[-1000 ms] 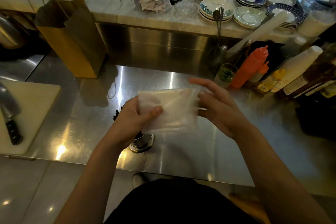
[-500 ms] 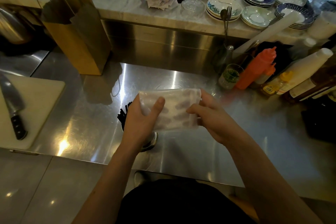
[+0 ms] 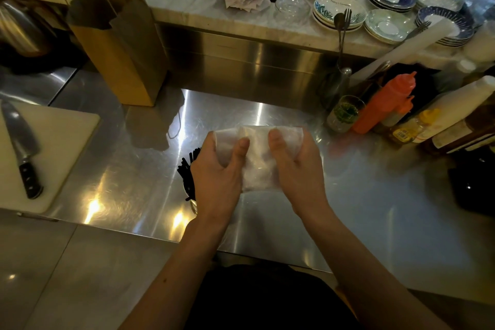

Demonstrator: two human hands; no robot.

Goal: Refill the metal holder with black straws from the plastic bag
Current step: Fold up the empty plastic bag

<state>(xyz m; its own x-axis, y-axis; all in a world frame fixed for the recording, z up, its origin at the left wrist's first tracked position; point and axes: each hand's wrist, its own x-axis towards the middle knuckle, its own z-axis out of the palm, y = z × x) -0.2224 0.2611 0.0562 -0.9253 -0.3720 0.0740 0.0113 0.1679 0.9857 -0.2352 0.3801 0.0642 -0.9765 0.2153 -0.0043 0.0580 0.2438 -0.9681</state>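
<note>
Two hands, left hand (image 3: 217,177) and right hand (image 3: 297,171), clamped on the emptied-looking plastic bag (image 3: 258,158) above the counter; black straws (image 3: 187,169) stood in the metal holder (image 3: 193,206) beneath. Advised: fold flat, clear of straws.

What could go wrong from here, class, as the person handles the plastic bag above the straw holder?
1. Both the left hand and right hand grip the plastic bag directly above the black straws; a careless downward move might knock the holder over.
2. The knife lies uncovered on the cutting board nearby, a possible hazard when reaching left.
</note>
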